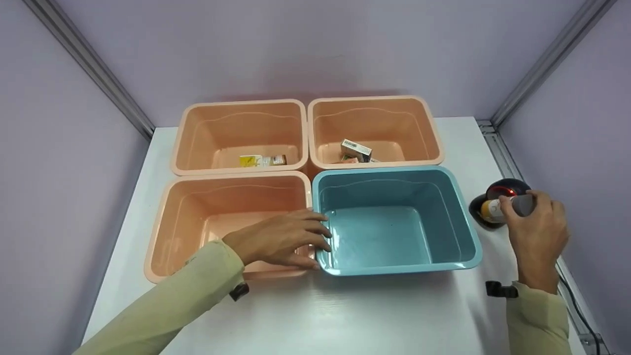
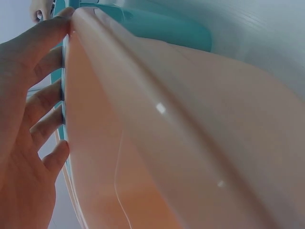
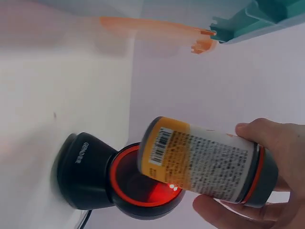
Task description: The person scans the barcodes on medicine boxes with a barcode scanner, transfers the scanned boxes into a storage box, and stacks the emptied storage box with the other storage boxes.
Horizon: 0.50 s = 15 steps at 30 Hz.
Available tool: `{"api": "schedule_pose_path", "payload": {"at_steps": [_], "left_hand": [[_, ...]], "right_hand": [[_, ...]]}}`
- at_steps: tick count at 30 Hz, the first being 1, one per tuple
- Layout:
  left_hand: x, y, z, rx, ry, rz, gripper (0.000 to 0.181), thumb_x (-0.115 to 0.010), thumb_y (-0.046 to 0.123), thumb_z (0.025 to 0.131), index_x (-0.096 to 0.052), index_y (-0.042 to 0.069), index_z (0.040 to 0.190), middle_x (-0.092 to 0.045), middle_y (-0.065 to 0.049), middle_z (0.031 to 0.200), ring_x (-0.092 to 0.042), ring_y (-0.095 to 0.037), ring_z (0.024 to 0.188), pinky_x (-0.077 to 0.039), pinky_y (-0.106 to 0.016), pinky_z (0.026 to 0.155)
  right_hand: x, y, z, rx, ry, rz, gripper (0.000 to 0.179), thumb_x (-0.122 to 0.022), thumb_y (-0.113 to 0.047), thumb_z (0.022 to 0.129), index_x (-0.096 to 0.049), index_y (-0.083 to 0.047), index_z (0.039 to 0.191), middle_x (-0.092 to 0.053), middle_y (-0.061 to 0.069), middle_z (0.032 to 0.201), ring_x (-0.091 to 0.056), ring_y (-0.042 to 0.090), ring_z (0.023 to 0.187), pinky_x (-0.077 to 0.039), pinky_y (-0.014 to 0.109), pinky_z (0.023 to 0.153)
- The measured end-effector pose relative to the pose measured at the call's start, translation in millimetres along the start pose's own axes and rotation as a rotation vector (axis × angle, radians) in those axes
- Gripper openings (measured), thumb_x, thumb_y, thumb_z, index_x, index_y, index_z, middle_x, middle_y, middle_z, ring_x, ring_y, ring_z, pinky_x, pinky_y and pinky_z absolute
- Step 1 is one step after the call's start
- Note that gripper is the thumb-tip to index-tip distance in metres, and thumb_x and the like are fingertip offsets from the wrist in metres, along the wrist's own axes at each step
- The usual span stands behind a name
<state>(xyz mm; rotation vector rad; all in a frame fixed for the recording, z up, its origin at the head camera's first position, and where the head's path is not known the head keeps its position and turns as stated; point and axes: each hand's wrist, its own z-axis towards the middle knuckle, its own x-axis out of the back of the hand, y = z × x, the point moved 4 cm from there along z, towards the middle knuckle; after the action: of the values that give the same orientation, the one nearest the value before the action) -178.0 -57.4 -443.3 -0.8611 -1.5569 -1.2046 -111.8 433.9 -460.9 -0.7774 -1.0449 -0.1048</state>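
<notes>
My right hand [image 1: 540,231] grips a small bottle [image 3: 200,160] by its dark cap end. Its label is white and yellow-orange with printed text and a barcode. The bottle is tilted on its side in front of a black barcode scanner [image 3: 88,171] with a glowing red ring, at the table's right side. My left hand [image 1: 286,236] rests with fingers spread over the adjoining rims of the front orange bin [image 1: 160,231] and the blue bin [image 1: 394,270]. In the left wrist view the fingertips [image 2: 59,150] touch the rim.
Two more orange bins stand behind: the left one [image 1: 239,103] holds a bottle and a yellow item [image 1: 250,160], the right one [image 1: 365,99] several small boxes [image 1: 356,149]. Walls enclose the white table [image 1: 315,315] at the back and sides. A black cable [image 1: 579,308] runs along the right edge.
</notes>
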Motion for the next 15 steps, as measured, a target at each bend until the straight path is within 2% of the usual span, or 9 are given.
{"api": "schedule_pose_path", "payload": {"at_steps": [2, 5, 7, 10, 13, 15], "left_hand": [[0.4, 0.2, 0.6, 0.000, 0.001, 0.004, 0.043, -0.073, 0.050, 0.103, -0.075, 0.025, 0.138, -0.068, 0.001, 0.152, -0.044, -0.029, 0.159, -0.040, -0.048, 0.131], [0.8, 0.3, 1.4, -0.006, 0.004, 0.004, 0.043, -0.073, 0.050, 0.103, -0.075, 0.024, 0.138, -0.068, 0.000, 0.152, -0.045, -0.030, 0.159, -0.039, -0.048, 0.132], [0.7, 0.3, 1.5, -0.006, 0.004, 0.001, 0.044, -0.073, 0.050, 0.103, -0.075, 0.024, 0.138, -0.067, 0.000, 0.152, -0.044, -0.030, 0.160, -0.038, -0.048, 0.132], [-0.2, 0.0, 1.5, -0.001, 0.003, -0.002, 0.044, -0.074, 0.049, 0.103, -0.075, 0.023, 0.138, -0.068, 0.000, 0.152, -0.044, -0.030, 0.160, -0.038, -0.048, 0.133], [-1.2, -0.7, 1.4, 0.018, -0.008, -0.014, 0.043, -0.075, 0.047, 0.102, -0.075, 0.024, 0.138, -0.067, 0.000, 0.153, -0.043, -0.030, 0.160, -0.036, -0.049, 0.134], [-2.2, -1.0, 1.7, 0.033, -0.020, -0.025, 0.044, -0.075, 0.047, 0.102, -0.075, 0.024, 0.139, -0.067, 0.000, 0.154, -0.042, -0.029, 0.161, -0.034, -0.050, 0.134]], "right_hand": [[6.4, -4.1, 6.0, 0.002, -0.025, 0.014, 0.067, -0.071, -0.043, 0.102, -0.061, 0.005, 0.147, -0.061, 0.037, 0.140, -0.059, 0.054, 0.125, -0.050, 0.062, 0.094], [21.4, -19.5, 21.2, 0.018, -0.101, 0.060, 0.070, -0.071, -0.045, 0.103, -0.057, 0.003, 0.152, -0.059, 0.035, 0.145, -0.057, 0.051, 0.129, -0.045, 0.043, 0.085], [32.1, -36.7, 33.1, 0.057, -0.163, 0.096, 0.071, -0.070, -0.045, 0.104, -0.054, 0.001, 0.155, -0.057, 0.034, 0.149, -0.054, 0.048, 0.132, -0.040, 0.034, 0.085], [42.1, -72.2, 47.6, 0.152, -0.247, 0.150, 0.070, -0.070, -0.046, 0.103, -0.054, -0.002, 0.156, -0.053, 0.030, 0.152, -0.050, 0.039, 0.130, -0.038, 0.029, 0.087], [34.7, -117.1, 58.2, 0.245, -0.353, 0.320, 0.057, -0.075, -0.037, 0.103, -0.061, -0.005, 0.149, -0.054, 0.012, 0.142, -0.057, 0.021, 0.118, -0.054, 0.022, 0.091], [21.7, -149.8, 62.3, 0.278, -0.454, 0.474, 0.048, -0.077, -0.029, 0.103, -0.065, -0.005, 0.143, -0.054, 0.005, 0.133, -0.064, 0.011, 0.107, -0.062, 0.018, 0.088]]}}
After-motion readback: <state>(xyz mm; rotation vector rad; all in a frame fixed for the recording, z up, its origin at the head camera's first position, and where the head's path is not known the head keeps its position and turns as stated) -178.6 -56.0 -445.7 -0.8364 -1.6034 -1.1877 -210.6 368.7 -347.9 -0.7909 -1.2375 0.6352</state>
